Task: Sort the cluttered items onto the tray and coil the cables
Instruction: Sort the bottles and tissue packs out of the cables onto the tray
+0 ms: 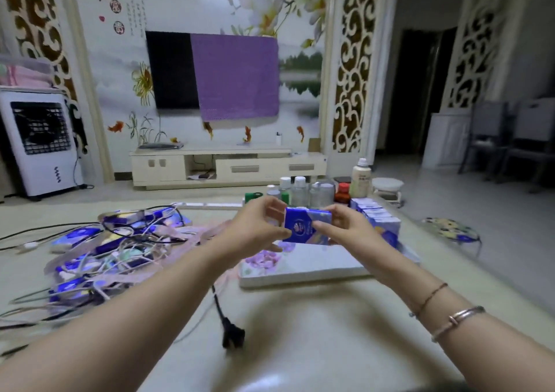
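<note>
Both hands hold one blue tissue pack [307, 225] in the air just above the far end of the tray [303, 267]. The left hand [258, 226] pinches the pack's left end, thumb below and fingers curled over the top; the right hand [345, 226] has its grip closed on the right end. The tray is the landmark here: a flat, flower-printed tray lying on the tabletop [300, 331]. Along the tray's far right edge stands a row of blue packs [380, 218] already sorted. Beyond the tray stand bottles and jars [303, 190]. To the tray's left lies the tangle of cables [120, 250], with more blue packs [75, 286] caught among the loops. Just in front of the tray's near left corner a black plug [231, 333] rests on the tabletop.

The pack looks bound for the row. The risks from here, as I judge them:
- Set down too hard against the row, the pack could tip the upright packs over the tray's right edge.
- The pack is soft, so a pinch at the ends alone may let it sag or slip.
- A reach left for the next pack could snag a forearm in the cable loops and drag the pile across the tabletop.
</note>
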Available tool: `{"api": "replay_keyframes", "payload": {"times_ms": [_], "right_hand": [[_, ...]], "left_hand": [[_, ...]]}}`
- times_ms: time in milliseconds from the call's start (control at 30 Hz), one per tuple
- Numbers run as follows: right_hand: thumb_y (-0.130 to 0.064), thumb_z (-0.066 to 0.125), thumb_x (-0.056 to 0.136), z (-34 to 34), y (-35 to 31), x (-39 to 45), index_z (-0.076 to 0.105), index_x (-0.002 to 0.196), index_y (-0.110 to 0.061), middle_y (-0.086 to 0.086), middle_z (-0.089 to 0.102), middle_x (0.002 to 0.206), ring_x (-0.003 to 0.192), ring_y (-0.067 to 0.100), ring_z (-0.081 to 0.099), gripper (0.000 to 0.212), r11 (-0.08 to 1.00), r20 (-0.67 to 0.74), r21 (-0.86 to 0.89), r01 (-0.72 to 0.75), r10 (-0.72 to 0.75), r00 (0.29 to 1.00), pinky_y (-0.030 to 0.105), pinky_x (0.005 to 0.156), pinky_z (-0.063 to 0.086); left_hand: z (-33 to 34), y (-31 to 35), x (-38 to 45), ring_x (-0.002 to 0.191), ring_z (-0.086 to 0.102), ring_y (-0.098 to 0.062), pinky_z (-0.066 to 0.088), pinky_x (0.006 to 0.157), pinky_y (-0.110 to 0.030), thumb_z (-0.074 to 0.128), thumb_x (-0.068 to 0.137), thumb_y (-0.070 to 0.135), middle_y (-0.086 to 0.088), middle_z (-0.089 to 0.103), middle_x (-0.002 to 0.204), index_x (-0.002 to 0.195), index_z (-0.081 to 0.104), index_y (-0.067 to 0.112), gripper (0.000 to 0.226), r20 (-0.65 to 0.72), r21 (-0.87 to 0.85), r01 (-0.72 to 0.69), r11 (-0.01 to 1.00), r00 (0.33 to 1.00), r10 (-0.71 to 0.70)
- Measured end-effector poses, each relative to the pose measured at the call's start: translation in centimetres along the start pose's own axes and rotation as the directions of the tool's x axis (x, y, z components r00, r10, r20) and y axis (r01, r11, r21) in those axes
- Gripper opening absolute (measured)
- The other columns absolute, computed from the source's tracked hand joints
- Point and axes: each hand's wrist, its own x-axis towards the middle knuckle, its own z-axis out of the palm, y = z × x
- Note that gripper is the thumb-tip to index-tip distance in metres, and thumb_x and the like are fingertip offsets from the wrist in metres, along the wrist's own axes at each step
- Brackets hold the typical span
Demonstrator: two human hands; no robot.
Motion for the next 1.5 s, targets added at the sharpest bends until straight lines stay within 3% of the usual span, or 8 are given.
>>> {"api": "replay_keyframes", "payload": {"times_ms": [167,400,533,667,900,1133,1267,1500], "right_hand": [[-0.016,0.067,0.086,-3.6,1.6,-1.4,0.050,0.113,-0.027,-0.007,0.064,0.108,0.096,0.008,0.061,0.033,0.967,-0.044,-0.254,0.021,-0.033,0.998,0.016,0.067,0.046],[-0.054,0.067,0.076,-6.5,3.1,-2.0,0.049,0.126,-0.030,-0.002,0.037,0.127,0.120,0.021,0.032,0.058,0.508,-0.214,-0.860,-0.055,-0.259,0.942,0.032,0.097,0.032],[-0.052,0.063,0.078,-7.0,4.0,-1.4,0.049,0.123,-0.023,0.000,0.051,0.118,0.111,0.024,0.044,0.055,0.473,-0.231,-0.877,-0.091,-0.247,0.941,0.034,0.090,0.037],[-0.042,0.067,0.078,-8.3,5.0,-0.9,0.046,0.114,-0.011,0.008,0.057,0.116,0.109,0.030,0.053,0.053,0.674,-0.446,-0.688,-0.270,-0.099,0.890,0.036,0.079,0.044],[-0.033,0.073,0.077,-9.0,7.0,0.3,0.042,0.112,-0.005,0.013,0.059,0.117,0.103,0.031,0.057,0.055,0.710,-0.498,-0.566,-0.420,0.111,0.860,0.034,0.071,0.044],[-0.040,0.070,0.082,-8.1,7.3,1.3,0.039,0.123,-0.003,0.016,0.050,0.130,0.122,0.033,0.045,0.064,0.567,-0.582,-0.663,-0.489,0.021,0.813,0.040,0.094,0.040],[-0.049,0.066,0.082,-7.8,7.3,0.9,0.038,0.126,-0.004,0.014,0.045,0.132,0.125,0.031,0.039,0.069,0.445,-0.587,-0.736,-0.510,-0.044,0.809,0.037,0.098,0.035],[-0.043,0.058,0.088,-4.0,4.8,0.1,0.034,0.138,-0.011,0.009,0.032,0.145,0.133,0.029,0.026,0.064,0.423,-0.339,-0.880,-0.215,-0.242,0.909,0.038,0.106,0.026]], "left_hand": [[5.3,1.0,2.2,0.090,0.067,-0.020,0.059,0.066,-0.031,0.069,0.081,0.006,-0.005,0.066,0.106,0.110,0.058,0.010,0.031,-0.062,0.036,-0.101,0.994,0.993,0.103],[10.5,1.8,4.4,0.086,0.065,-0.015,0.050,0.063,-0.017,0.070,0.080,0.004,-0.003,0.069,0.101,0.109,0.066,0.011,0.030,-0.059,0.011,-0.209,0.978,0.976,0.209],[10.5,0.7,4.6,0.094,0.066,-0.013,0.052,0.076,-0.022,0.069,0.084,0.015,0.000,0.068,0.109,0.119,0.063,0.014,0.035,-0.032,0.045,-0.217,0.975,0.975,0.219],[7.9,-3.0,4.3,0.100,0.062,-0.013,0.048,0.091,-0.023,0.063,0.088,0.012,-0.001,0.067,0.111,0.111,0.065,0.012,0.023,-0.059,0.178,-0.165,0.970,0.982,0.178],[2.5,-8.6,3.0,0.109,0.053,-0.016,0.034,0.081,-0.021,0.061,0.085,0.010,-0.002,0.063,0.120,0.114,0.064,0.013,0.029,-0.167,0.436,0.057,0.898,0.986,0.018],[2.1,-9.6,2.2,0.115,0.048,-0.024,0.032,0.091,-0.025,0.053,0.094,0.024,-0.006,0.058,0.123,0.120,0.058,0.017,0.027,-0.002,0.609,0.016,0.793,1.000,-0.019],[1.9,-9.8,2.1,0.109,0.050,-0.019,0.031,0.077,-0.023,0.055,0.092,0.023,-0.005,0.059,0.121,0.117,0.059,0.017,0.026,-0.022,0.579,0.010,0.815,1.000,0.004],[-0.2,-8.6,0.5,0.105,0.050,-0.011,0.034,0.083,-0.023,0.052,0.091,0.007,0.005,0.055,0.119,0.114,0.062,0.015,0.026,-0.117,0.409,-0.065,0.910,0.985,0.123]]}}
